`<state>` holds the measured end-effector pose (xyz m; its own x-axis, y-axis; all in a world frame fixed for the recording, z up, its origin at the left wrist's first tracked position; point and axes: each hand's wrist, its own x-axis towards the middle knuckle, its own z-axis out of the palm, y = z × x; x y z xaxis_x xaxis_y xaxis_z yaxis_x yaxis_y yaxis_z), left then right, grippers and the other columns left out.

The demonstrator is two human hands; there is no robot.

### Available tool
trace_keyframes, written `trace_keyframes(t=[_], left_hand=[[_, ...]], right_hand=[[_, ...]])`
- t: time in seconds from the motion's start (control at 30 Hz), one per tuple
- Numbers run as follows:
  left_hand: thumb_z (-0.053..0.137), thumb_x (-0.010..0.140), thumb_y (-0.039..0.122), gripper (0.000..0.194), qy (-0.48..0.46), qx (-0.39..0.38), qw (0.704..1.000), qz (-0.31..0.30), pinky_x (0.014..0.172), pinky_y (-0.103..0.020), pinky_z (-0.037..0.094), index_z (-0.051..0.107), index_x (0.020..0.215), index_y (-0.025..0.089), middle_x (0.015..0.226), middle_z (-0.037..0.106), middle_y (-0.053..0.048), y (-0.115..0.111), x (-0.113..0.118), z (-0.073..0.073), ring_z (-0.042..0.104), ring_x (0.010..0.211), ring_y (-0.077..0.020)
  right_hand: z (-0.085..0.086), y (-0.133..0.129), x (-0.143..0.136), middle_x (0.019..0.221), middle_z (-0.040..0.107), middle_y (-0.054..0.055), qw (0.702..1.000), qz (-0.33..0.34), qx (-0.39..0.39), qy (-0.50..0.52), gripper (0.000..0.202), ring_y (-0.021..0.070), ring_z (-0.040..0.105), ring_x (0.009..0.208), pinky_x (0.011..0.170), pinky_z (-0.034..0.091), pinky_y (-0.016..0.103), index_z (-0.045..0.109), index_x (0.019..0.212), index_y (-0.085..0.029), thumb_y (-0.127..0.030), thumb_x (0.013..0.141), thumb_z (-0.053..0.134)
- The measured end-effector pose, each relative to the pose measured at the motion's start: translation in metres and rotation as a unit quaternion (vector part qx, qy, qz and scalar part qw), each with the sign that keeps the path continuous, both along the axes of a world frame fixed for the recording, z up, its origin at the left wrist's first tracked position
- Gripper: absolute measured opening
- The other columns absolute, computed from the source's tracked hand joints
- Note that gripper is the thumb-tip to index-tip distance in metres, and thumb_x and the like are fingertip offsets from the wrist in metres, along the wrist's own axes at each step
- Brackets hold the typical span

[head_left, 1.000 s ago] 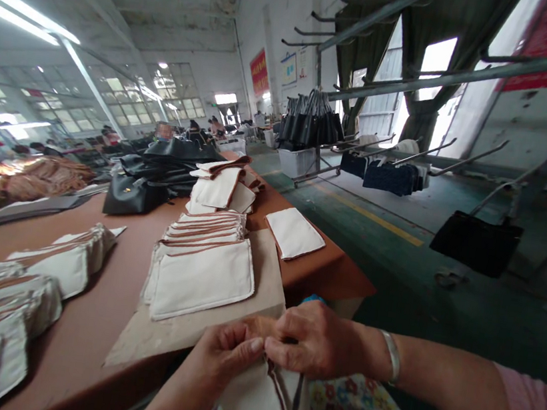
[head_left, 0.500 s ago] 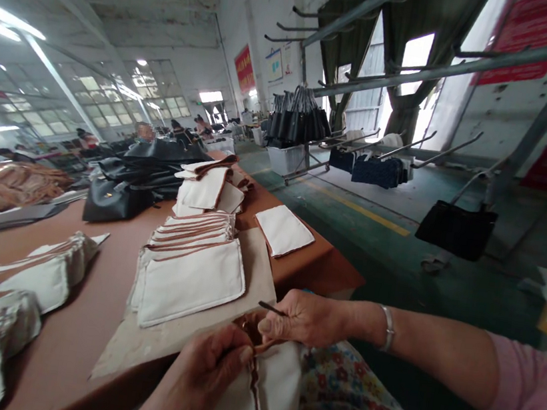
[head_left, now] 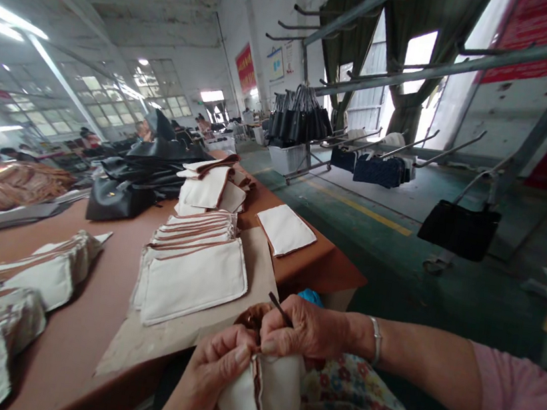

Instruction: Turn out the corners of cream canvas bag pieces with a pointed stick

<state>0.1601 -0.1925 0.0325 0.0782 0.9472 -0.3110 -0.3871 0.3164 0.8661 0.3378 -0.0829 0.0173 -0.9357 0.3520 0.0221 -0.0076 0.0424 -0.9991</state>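
Low in the head view, my left hand (head_left: 219, 366) is closed on the top edge of a white fabric pouch (head_left: 283, 394) with a brown seam down its middle. Against the same edge presses my right hand (head_left: 310, 327), its thumb and fingertips pinched together. Out of that right hand sticks a thin dark tool (head_left: 278, 306); the rest of it is hidden by the fingers. Brown lining shows behind the fingertips. A row of white pouches (head_left: 197, 286) with brown edging lies overlapped on the table, just beyond my left hand.
The brown-topped table (head_left: 99, 263) also bears more white pouches (head_left: 42, 275) at left, a single white piece (head_left: 286, 230) near its right edge and black bags (head_left: 120, 201) at the back. A metal rack (head_left: 395, 80) with hanging bags stands to the right.
My right hand has moved slightly down toward the left hand, and the dark tool now tilts more steeply. Both hands stay at the pouch's top edge. A black bag piece has risen at the back pile.
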Motion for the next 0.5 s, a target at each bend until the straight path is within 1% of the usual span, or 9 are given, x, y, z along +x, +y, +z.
trace_keyframes(t=[0.1,0.17,0.23,0.27,0.37,0.4,0.43,0.47,0.5], left_hand=[[0.077,0.072,0.047,0.038,0.009,0.005,1.000,0.005,0.046,-0.018,0.029,0.062,0.065,0.013,0.054,0.048,0.003,0.002,-0.002,-0.001,0.038,0.047,-0.0058],[0.079,0.071,0.042,0.034,0.016,-0.011,1.000,0.001,0.046,-0.018,0.030,0.062,0.066,0.013,0.055,0.052,0.002,0.002,-0.003,0.001,0.042,0.047,-0.0066],[0.083,0.067,0.035,0.031,0.013,-0.030,0.999,0.007,0.047,-0.019,0.032,0.059,0.065,0.015,0.056,0.056,0.002,0.002,-0.001,0.001,0.046,0.047,-0.0080],[0.084,0.065,0.034,0.033,0.011,-0.031,0.999,0.021,0.048,-0.020,0.033,0.057,0.062,0.016,0.056,0.057,0.002,0.002,0.000,-0.001,0.048,0.047,-0.0086],[0.088,0.057,0.040,0.041,0.018,-0.010,0.997,0.068,0.048,-0.021,0.034,0.055,0.058,0.016,0.052,0.058,0.002,0.002,-0.001,-0.011,0.048,0.045,-0.0088],[0.089,0.056,0.042,0.042,0.032,-0.004,0.996,0.082,0.047,-0.020,0.033,0.055,0.058,0.016,0.050,0.057,0.002,0.002,-0.003,-0.013,0.046,0.043,-0.0079],[0.089,0.056,0.044,0.043,0.050,0.002,0.994,0.098,0.045,-0.019,0.032,0.056,0.059,0.016,0.048,0.057,0.003,0.002,-0.005,-0.013,0.045,0.041,-0.0073],[0.088,0.056,0.047,0.044,0.071,0.006,0.991,0.117,0.044,-0.019,0.032,0.057,0.061,0.017,0.047,0.056,0.003,0.001,-0.008,-0.011,0.044,0.040,-0.0072],[0.086,0.057,0.051,0.044,0.097,0.010,0.985,0.143,0.043,-0.019,0.032,0.058,0.064,0.017,0.047,0.057,0.003,-0.001,-0.010,-0.007,0.045,0.039,-0.0078]], right_hand=[[-0.007,0.002,-0.004,0.056,0.044,-0.006,1.000,-0.022,0.015,-0.009,0.031,0.0028,0.035,0.044,0.042,0.027,0.014,0.059,0.075,-0.012,-0.041,0.082,0.066],[-0.008,0.003,-0.006,0.055,0.044,-0.006,0.999,-0.027,0.028,-0.012,0.029,0.0028,0.036,0.043,0.040,0.026,0.014,0.059,0.075,-0.012,-0.040,0.082,0.065],[-0.008,0.003,-0.009,0.052,0.044,-0.007,0.999,-0.027,0.030,-0.022,0.030,0.0034,0.037,0.040,0.038,0.026,0.014,0.060,0.076,-0.013,-0.042,0.082,0.064],[-0.009,0.003,-0.010,0.051,0.043,-0.007,0.999,-0.028,0.027,-0.027,0.031,0.0038,0.038,0.038,0.037,0.026,0.014,0.060,0.077,-0.014,-0.044,0.081,0.065],[-0.012,0.008,-0.016,0.051,0.044,-0.007,0.998,-0.015,0.017,-0.057,0.036,0.0057,0.040,0.036,0.036,0.030,0.016,0.062,0.084,-0.014,-0.050,0.081,0.063],[-0.011,0.011,-0.018,0.052,0.045,-0.007,0.998,-0.011,0.029,-0.063,0.038,0.0065,0.041,0.038,0.038,0.032,0.016,0.063,0.086,-0.014,-0.052,0.082,0.061],[-0.007,0.015,-0.020,0.055,0.048,-0.005,0.996,-0.015,0.063,-0.061,0.039,0.0075,0.045,0.042,0.041,0.036,0.017,0.064,0.088,-0.014,-0.053,0.082,0.061],[-0.001,0.019,-0.022,0.061,0.052,-0.003,0.991,-0.036,0.118,-0.049,0.041,0.0092,0.049,0.049,0.047,0.040,0.019,0.065,0.090,-0.014,-0.054,0.082,0.061],[0.009,0.021,-0.023,0.069,0.058,0.000,0.979,-0.074,0.187,-0.028,0.042,0.0115,0.054,0.058,0.056,0.044,0.022,0.066,0.092,-0.012,-0.053,0.081,0.062]])
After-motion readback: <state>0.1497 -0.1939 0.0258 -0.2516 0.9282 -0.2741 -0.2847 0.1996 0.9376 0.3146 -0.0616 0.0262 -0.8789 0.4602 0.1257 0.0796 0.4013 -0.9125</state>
